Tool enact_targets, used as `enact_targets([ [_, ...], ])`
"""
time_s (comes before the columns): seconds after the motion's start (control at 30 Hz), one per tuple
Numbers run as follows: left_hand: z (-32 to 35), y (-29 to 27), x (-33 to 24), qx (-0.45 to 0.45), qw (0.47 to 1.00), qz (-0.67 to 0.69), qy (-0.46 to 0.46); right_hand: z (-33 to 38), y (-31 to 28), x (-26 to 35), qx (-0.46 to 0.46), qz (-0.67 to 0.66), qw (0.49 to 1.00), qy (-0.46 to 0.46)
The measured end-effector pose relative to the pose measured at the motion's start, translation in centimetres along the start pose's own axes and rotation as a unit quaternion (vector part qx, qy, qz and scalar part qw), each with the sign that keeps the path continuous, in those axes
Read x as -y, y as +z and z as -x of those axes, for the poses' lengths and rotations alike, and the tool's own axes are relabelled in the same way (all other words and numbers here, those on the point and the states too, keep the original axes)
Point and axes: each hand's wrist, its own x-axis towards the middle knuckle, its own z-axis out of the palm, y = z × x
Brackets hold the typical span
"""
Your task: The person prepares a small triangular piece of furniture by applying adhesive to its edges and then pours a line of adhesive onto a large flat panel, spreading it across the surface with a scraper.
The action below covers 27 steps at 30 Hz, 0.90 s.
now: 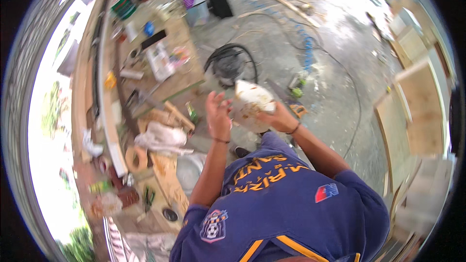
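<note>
A white, brown-stained container (253,99) is held up in front of my body, above the floor. It looks like a plastic jug or bag; I cannot tell which. My right hand (276,116) grips its lower right side. To its left, my left hand (218,115) is raised with the fingers apart, close to the container and holding nothing. Beyond the container, a dark round machine with a black hose (229,65) stands on the floor. Farther right lies a saw with an orange handle (298,111).
On my left, a cluttered workbench (187,75) carries a tape roll (137,159), a pale cloth (162,137), a green can (123,6) and wood offcuts. A coiled blue air hose (307,48) and a dark cable cross the concrete floor. Wooden cabinet panels (422,104) stand at right.
</note>
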Motion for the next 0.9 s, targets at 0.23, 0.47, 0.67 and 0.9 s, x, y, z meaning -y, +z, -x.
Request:
enact_targets([
  [0.23,0.7,0.8,-2.1,0.035,0.992,-0.122,-0.010,0.6,0.9,1.4,0.004,-0.112,0.994,0.009],
  [0.47,0.2,0.2,-1.3,0.022,0.968,-0.239,0.077,1.1,2.2,2.1,0.057,-0.096,0.993,-0.025],
  [0.67,0.5,0.3,-0.1,-0.012,0.958,-0.275,0.077,0.8,3.3,1.6,0.066,-0.041,0.996,-0.049],
  [0.9,0.1,-0.4,2.3,-0.078,0.953,-0.271,0.113,0.8,3.8,0.8,0.097,0.048,0.994,-0.006],
])
